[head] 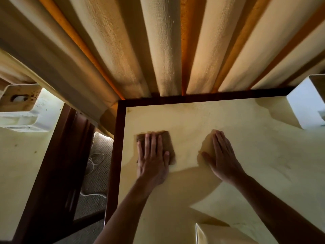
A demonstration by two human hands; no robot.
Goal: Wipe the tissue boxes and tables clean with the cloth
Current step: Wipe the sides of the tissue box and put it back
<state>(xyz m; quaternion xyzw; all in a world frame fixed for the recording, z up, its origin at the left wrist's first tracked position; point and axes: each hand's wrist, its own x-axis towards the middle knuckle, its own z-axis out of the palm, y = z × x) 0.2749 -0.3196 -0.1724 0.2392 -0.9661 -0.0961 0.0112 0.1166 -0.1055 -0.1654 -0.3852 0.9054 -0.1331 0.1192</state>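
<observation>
We see the left hand lying flat with straight fingers on a brown cloth, pressing it onto the pale top of the nearer table; the cloth sits toward nine o'clock on that top, just inside its dark wooden rim, and shows beyond the fingertips and beside the thumb. The right hand rests palm down on the bare top near the centre, fingers straight and together, holding nothing, well apart from the cloth. At two o'clock a white tissue box stands on the far corner of this table. At nine o'clock a second table carries another white tissue box, its top flecked with what may be brown stains, though blur keeps us unsure. Between the tables we see carpet with a white cord. Cream and orange curtains hang at twelve o'clock
</observation>
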